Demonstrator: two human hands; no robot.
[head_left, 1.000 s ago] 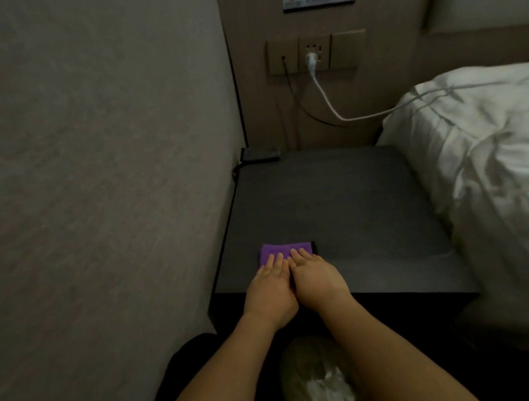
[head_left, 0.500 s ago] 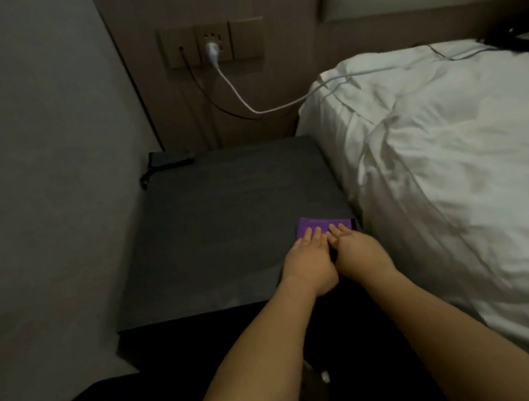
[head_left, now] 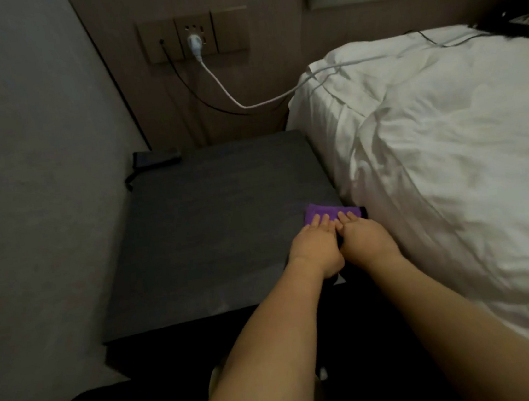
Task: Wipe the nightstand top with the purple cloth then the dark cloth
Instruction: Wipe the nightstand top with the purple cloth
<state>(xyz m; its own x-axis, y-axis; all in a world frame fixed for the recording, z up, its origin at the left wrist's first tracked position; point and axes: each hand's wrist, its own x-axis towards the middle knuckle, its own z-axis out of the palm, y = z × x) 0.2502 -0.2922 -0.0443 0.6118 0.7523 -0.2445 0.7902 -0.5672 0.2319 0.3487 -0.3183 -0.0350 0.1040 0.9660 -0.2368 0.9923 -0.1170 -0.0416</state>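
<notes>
The dark grey nightstand (head_left: 209, 223) stands between the wall and the bed. A folded purple cloth (head_left: 324, 216) lies on its top at the right edge, next to the bedding. My left hand (head_left: 316, 247) and my right hand (head_left: 368, 239) rest side by side, palms down, with fingers pressed flat on the near half of the cloth. A thin dark strip (head_left: 363, 212) shows at the cloth's right end; I cannot tell whether it is the dark cloth. Much of the purple cloth is hidden under my fingers.
A white duvet (head_left: 450, 162) bulges against the nightstand's right side. A grey wall (head_left: 37, 160) closes the left. A small dark object (head_left: 156, 158) lies at the back left corner. Above, a socket panel (head_left: 193, 35) feeds a white cable (head_left: 228, 95) running to the bed.
Both hands slid the purple cloth across the top from the front left to the right edge by the bed. Over the last half second they hardly moved.
</notes>
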